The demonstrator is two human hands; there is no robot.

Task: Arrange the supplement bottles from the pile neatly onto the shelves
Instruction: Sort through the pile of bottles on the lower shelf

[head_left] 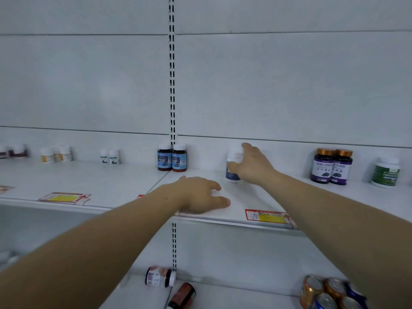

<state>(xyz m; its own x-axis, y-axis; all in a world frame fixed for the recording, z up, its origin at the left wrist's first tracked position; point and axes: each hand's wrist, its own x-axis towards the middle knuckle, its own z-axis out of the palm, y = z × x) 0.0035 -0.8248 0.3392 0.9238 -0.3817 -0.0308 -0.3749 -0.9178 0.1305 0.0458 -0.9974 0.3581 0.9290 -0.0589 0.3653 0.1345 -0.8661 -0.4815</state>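
On shelf (256,197), right hand (252,166) grips white bottle (234,166); left hand (200,195) flat.

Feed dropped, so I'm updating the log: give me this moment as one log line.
right hand: grips white bottle, upright on shelf | left hand: open, resting on shelf | below: lying bottles

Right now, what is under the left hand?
Only bare white shelf shows around the left hand, whose spread fingers rest on it. The palm covers the spot directly beneath, so anything small there is hidden.
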